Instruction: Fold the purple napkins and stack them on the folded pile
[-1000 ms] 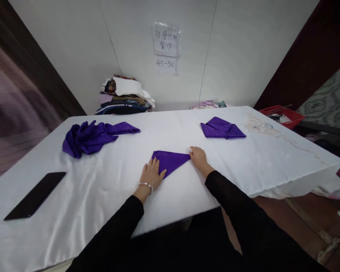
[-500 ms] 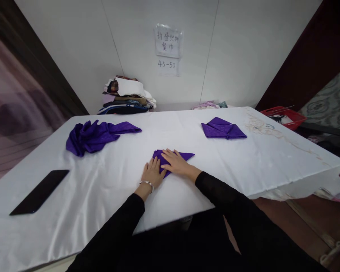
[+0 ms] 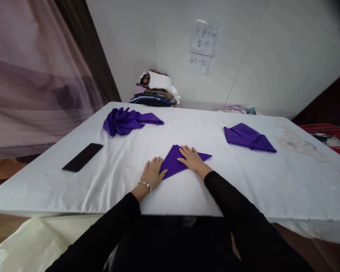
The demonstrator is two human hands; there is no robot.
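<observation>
A purple napkin (image 3: 173, 161), folded into a pointed shape, lies flat on the white tablecloth (image 3: 192, 196) in front of me. My right hand (image 3: 190, 157) rests on top of it with fingers spread, covering part of its right side. At its lower left corner, my left hand (image 3: 153, 172) lies flat with fingers stretched out, the thumb at the napkin's edge. To the far left a crumpled heap of purple cloth (image 3: 124, 121) sits on the table. Another folded purple napkin (image 3: 248, 136) lies at the right.
A dark flat phone-like slab (image 3: 83, 157) lies at the left of the table. Against the wall is a stack of folded clothes (image 3: 155, 88), with more cloth (image 3: 234, 108) farther right. A red basket (image 3: 328, 134) stands beyond the table's right end.
My hands have moved apart, the left one out to the napkin's left corner, so more of the napkin shows. The camera view has turned left.
</observation>
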